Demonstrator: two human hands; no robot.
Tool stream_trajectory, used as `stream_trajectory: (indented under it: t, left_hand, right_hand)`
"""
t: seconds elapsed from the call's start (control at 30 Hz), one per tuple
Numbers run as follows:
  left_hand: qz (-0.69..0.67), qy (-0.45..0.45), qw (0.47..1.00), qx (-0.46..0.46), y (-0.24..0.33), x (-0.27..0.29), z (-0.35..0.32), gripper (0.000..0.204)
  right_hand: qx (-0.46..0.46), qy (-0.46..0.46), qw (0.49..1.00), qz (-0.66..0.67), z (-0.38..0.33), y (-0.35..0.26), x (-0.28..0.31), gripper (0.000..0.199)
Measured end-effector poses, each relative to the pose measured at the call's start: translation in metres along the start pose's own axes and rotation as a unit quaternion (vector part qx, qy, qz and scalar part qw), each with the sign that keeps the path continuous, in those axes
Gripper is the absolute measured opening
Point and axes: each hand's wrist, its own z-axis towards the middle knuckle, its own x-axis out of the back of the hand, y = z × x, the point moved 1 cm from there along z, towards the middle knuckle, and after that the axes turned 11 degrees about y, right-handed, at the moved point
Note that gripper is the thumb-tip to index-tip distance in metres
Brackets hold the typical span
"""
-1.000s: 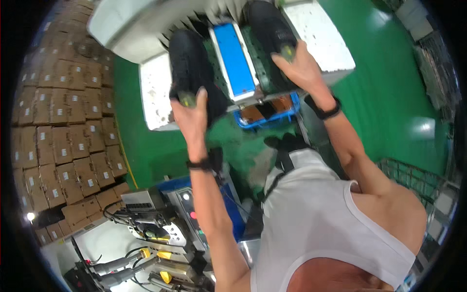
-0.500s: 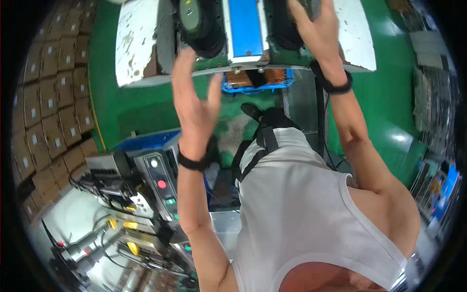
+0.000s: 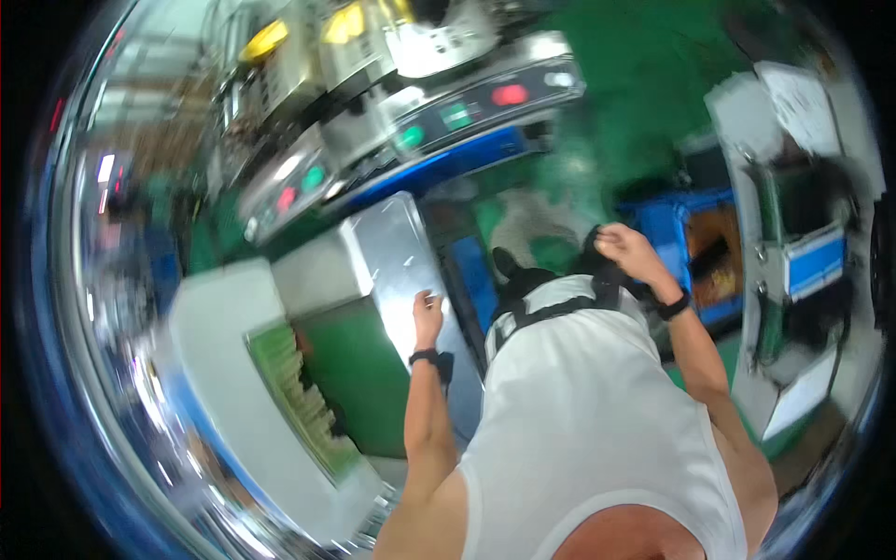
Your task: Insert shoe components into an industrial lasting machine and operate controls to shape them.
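My left hand (image 3: 428, 319) hovers over a bare metal shelf (image 3: 397, 257), its fingers loosely bent and apart, with nothing visible in it. My right hand (image 3: 627, 252) is curled in a loose fist in front of my body, left of a blue crate (image 3: 667, 238). I make out nothing in its fingers, though motion blurs them. Dark wristbands circle both wrists. To the right, away from both hands, stands a white machine (image 3: 812, 266) with a blue panel and dark recesses.
A control panel (image 3: 485, 103) with red and green buttons runs along a machine at the top. At left is a white-framed unit (image 3: 219, 303) with a green surface (image 3: 350, 364) and a row of pale strips (image 3: 299, 392). The floor (image 3: 616, 84) is green.
My view and body have turned left, away from the white machine, which now lies at the right. Both hands have left it and dropped lower; the right one has curled.
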Motion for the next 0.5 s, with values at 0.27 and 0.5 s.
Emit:
stream_trajectory:
  t: [0.27, 0.5]
  left_hand:
    - [-0.131, 0.17, 0.931, 0.297, -0.216, 0.025, -0.101, 0.038]
    - [-0.084, 0.336, 0.861, 0.372, -0.357, 0.088, -0.148, 0.026]
  right_hand:
    - [0.1, -0.134, 0.954, -0.247, 0.07, 0.02, -0.119, 0.035]
    - [0.034, -0.238, 0.971, -0.012, 0.07, 0.022, -0.156, 0.022]
